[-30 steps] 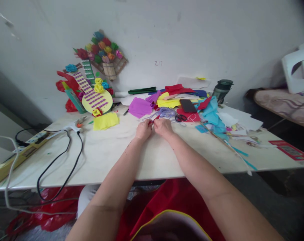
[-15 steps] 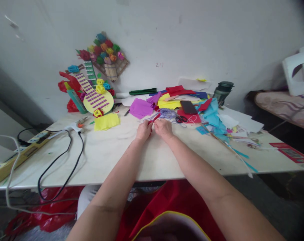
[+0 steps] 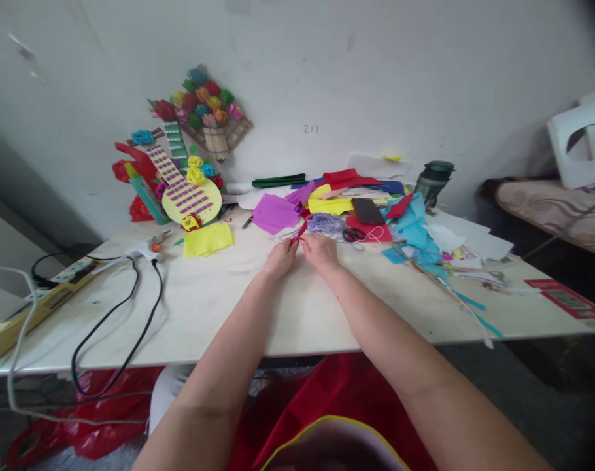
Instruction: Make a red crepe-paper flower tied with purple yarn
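Note:
Over the middle of the table, my left hand (image 3: 280,256) and my right hand (image 3: 320,250) meet with fingers closed around a narrow strip of red crepe paper (image 3: 303,228). One end of the strip sticks up between them; the rest is hidden by my fingers. Just beyond my hands lie a tangle of pale purple yarn (image 3: 327,222) and a purple paper sheet (image 3: 276,214). Black-handled scissors (image 3: 352,233) rest on a red paper piece (image 3: 383,233) to the right of my right hand.
A yellow paper piece (image 3: 208,240), a glue gun (image 3: 143,249) with its cord and a power strip (image 3: 47,297) are on the left. Paper flowers (image 3: 206,98) and a paper guitar (image 3: 192,199) stand against the wall. Blue paper (image 3: 410,222), a phone (image 3: 368,210) and a bottle (image 3: 433,183) are right.
The red strip's upper end now stands more upright and looks twisted, where it slanted to the right before. My hands stay in nearly the same place; the view has shifted slightly.

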Motion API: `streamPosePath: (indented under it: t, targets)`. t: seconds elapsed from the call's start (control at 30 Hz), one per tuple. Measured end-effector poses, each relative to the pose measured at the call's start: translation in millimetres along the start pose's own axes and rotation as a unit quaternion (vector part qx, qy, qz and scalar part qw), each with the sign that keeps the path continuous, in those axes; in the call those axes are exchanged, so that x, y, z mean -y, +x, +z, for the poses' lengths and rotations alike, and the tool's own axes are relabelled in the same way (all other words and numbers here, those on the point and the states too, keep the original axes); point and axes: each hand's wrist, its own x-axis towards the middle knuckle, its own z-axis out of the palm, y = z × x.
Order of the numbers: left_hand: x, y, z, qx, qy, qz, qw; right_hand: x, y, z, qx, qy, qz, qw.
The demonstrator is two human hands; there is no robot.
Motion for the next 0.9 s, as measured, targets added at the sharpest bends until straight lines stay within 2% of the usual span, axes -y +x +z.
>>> streamPosePath:
  t: [0.23, 0.43, 0.53, 0.67, 0.9]
  targets:
    - [-0.9, -1.1, -0.4, -0.01, -0.053, 0.013, 0.998, -2.6, 1.2, -0.4, -0.008, 0.004, -0.025, 1.0]
    - [-3.4, 1.0, 4.4, -0.018, -0.073, 0.005, 0.997, 7.9, -0.3, -1.0, -0.024, -0.048, 0.021, 0.998]
    - [-6.5, 0.0, 4.6, -0.026, -0.057, 0.006, 0.998, 9.1, -1.5, -1.7, -0.037, -0.054, -0.009, 0.998]
    - [-9.6, -2.2, 3.2, -0.025, -0.084, 0.001, 0.996, 6.5, -2.3, -1.6, -0.046, -0.048, -0.049, 0.997]
    - [-9.5, -2.3, 1.1, -0.031, -0.117, 0.001, 0.993, 10.1, -3.3, 5.3, -0.04, -0.018, -0.046, 0.998]
